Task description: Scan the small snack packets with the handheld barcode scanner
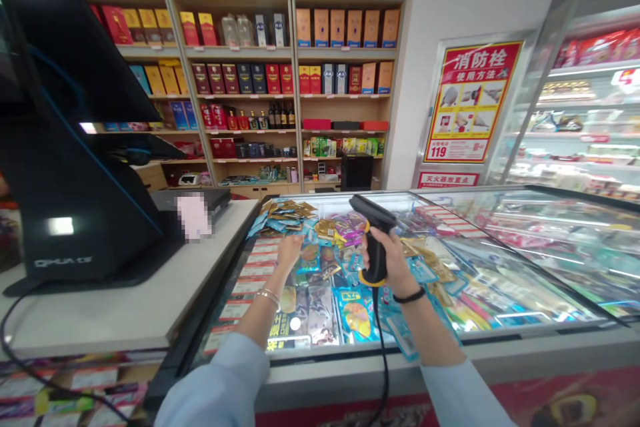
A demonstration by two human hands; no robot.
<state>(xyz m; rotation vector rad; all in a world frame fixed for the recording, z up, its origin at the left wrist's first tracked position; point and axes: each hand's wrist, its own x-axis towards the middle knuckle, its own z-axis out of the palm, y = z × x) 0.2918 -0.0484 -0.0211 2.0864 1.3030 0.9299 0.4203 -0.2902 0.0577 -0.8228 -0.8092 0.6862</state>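
Observation:
A black barcode scanner (pixel 376 237) with yellow trim is gripped by its handle in my right hand (pixel 394 259). Its head tilts up to the left, and its cable hangs down over the front edge of the glass-topped freezer (pixel 330 363). My left hand (pixel 290 252) is over the left part of the glass with its fingers drawn together; what they pinch, if anything, cannot be made out. Just beyond that hand lies a heap of blue and gold snack packets (pixel 287 213). More packets lie between my hands, among them a purple packet (pixel 349 228).
On the white counter (pixel 125 320) at left stands a black checkout terminal (pixel 85 213). Behind are shelves (pixel 240 53) of boxed goods. A red fire hydrant sign (pixel 473 103) hangs on the right wall, beside a lit display fridge (pixel 580 120). A second freezer section (pixel 550 227) extends right.

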